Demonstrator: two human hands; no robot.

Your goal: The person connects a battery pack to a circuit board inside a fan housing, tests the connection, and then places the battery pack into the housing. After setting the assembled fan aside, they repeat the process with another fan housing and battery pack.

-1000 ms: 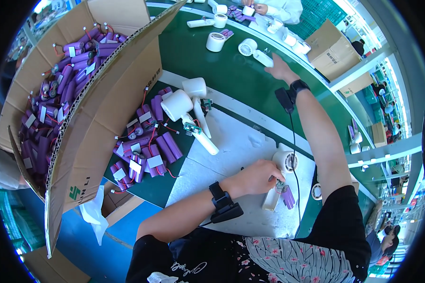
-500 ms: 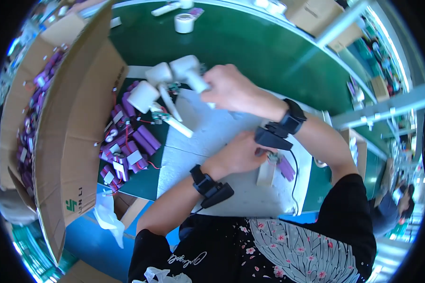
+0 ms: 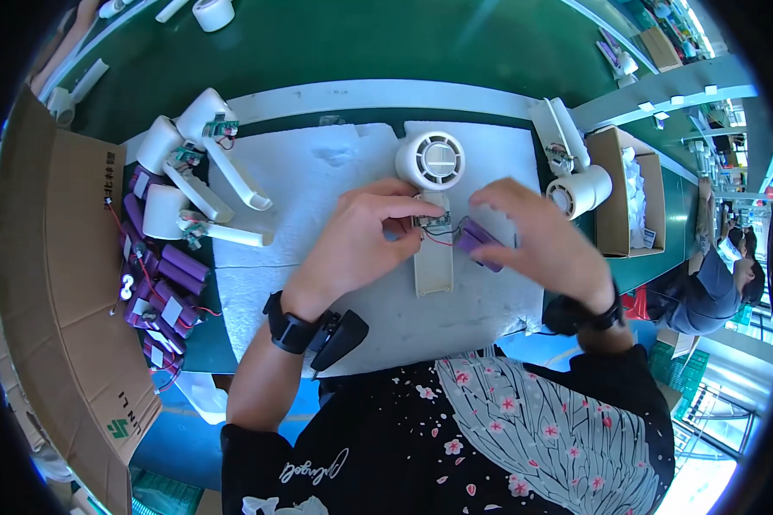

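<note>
A white handheld fan lies on the pale mat, its round head (image 3: 430, 160) pointing away from me and its opened handle (image 3: 434, 268) toward me. My left hand (image 3: 356, 236) pinches the small green circuit board (image 3: 434, 221) at the top of the handle, index finger and thumb on it. Thin red and black wires run from the board to a purple battery pack (image 3: 478, 244) just right of the handle. Over that pack hovers my right hand (image 3: 545, 240), somewhat blurred, thumb and fingers apart; its thumb overlaps the pack's near end.
Three opened white fans (image 3: 165, 212) with exposed boards lie left, beside a pile of purple battery packs (image 3: 167, 296). A tall cardboard box (image 3: 86, 257) borders them. More fan parts (image 3: 580, 190) and a small carton (image 3: 610, 193) stand right. Another person (image 3: 717, 287) sits far right.
My right hand has come back from the fans on the left to the battery pack. The left hand stays at the handle's board. My view has shifted, and the fan head now shows.
</note>
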